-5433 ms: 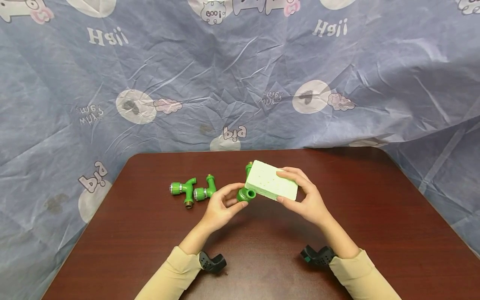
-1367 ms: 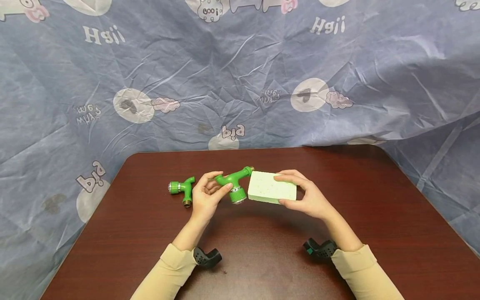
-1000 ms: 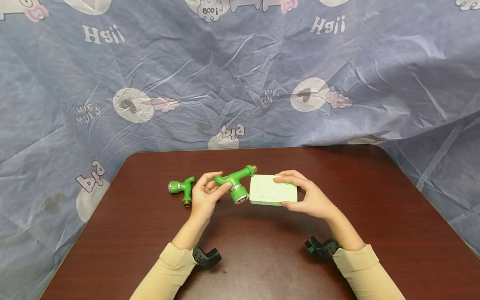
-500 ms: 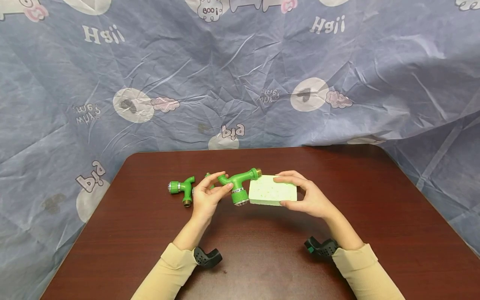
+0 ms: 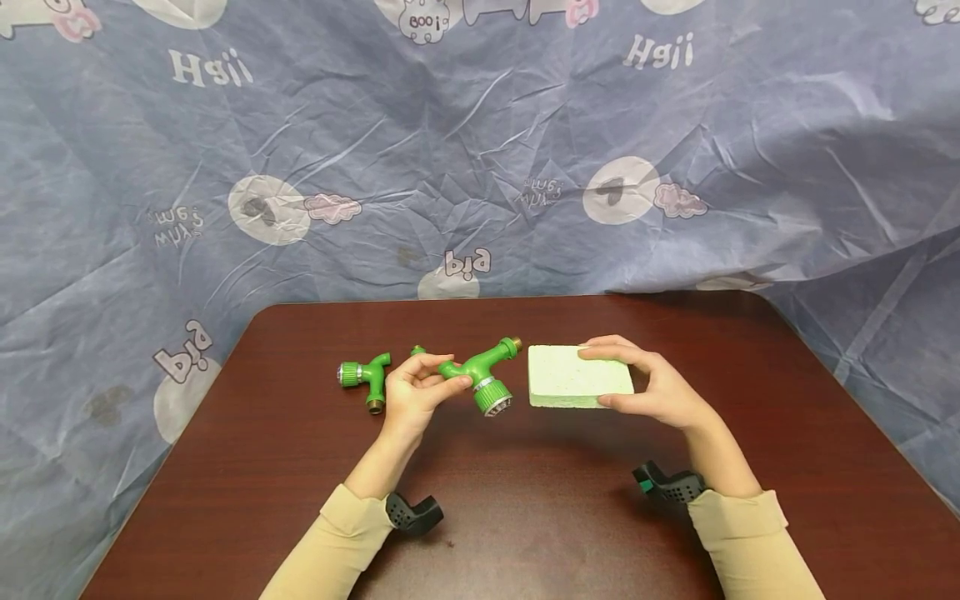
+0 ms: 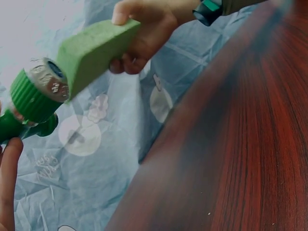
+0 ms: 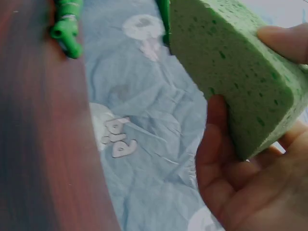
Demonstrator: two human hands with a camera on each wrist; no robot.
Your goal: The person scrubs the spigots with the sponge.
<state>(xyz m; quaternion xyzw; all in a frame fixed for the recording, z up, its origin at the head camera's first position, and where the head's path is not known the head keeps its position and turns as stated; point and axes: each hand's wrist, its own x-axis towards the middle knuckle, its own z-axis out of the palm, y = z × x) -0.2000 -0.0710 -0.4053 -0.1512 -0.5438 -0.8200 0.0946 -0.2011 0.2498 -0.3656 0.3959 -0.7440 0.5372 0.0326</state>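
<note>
The left hand (image 5: 412, 396) pinches a green tap (image 5: 482, 364) between thumb and fingertips at its spout end. From that pinch the tap's long body slants rightward and away, brass thread outermost, knob tipped back toward the wearer. Farther right, apart from the tap, the right hand (image 5: 656, 385) grips a sponge (image 5: 566, 375) by its near end, long axis sideways. Both wrists angle inward. Behind the left fingers a tap mostly hidden shows its tip (image 5: 417, 350); left of them lies another tap (image 5: 372, 377).

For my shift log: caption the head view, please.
Left hand holding a green tap, right hand a pale green sponge, above a reddish-brown table.
</note>
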